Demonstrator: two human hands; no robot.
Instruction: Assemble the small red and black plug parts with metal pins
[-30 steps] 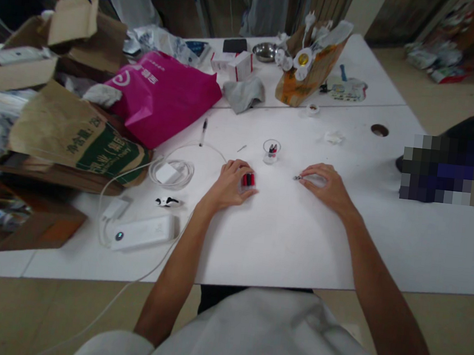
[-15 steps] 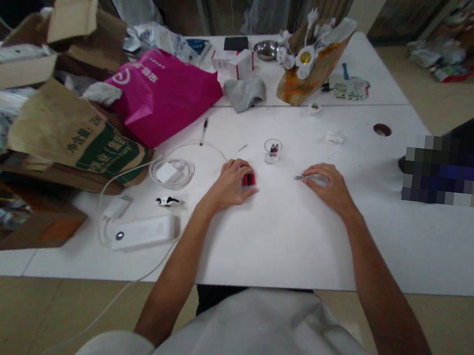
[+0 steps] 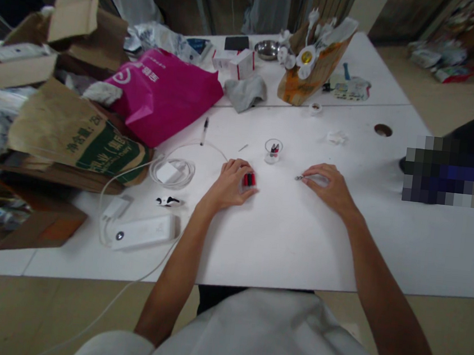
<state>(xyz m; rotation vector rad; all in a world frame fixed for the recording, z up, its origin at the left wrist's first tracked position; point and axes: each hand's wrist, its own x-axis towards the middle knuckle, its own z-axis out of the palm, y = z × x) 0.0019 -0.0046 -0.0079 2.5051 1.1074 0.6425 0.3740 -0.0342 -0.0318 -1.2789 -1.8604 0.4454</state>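
White tabletop [image 3: 297,246] is filling the view, and clutter is crowding its far left side; brown paper bags [image 3: 72,132] are lying heaped at the far left, with a pink bag [image 3: 165,93] slumping just right of them; nearer, a white power strip [image 3: 142,232] is sitting beside a coiled white cable [image 3: 174,172]; moving right, the left hand [image 3: 230,185] is resting on the table, fingers curling together around a small red-and-black item [image 3: 249,179], which is lying on the surface at the fingertips, near the middle of the table; just beyond it, a small clear cup [image 3: 272,150] is standing upright with a couple of red and black pieces inside; right again, the right hand [image 3: 331,187] is lying palm down, fingers together and pressing on a small clear thing [image 3: 317,179] with a thin metal tip [image 3: 298,178] poking out leftward; what it is, I cannot tell; farther back, an orange paper bag [image 3: 309,75] is leaning, stuffed with white plugs; a round hole [image 3: 383,130] is showing in the tabletop at the far right.
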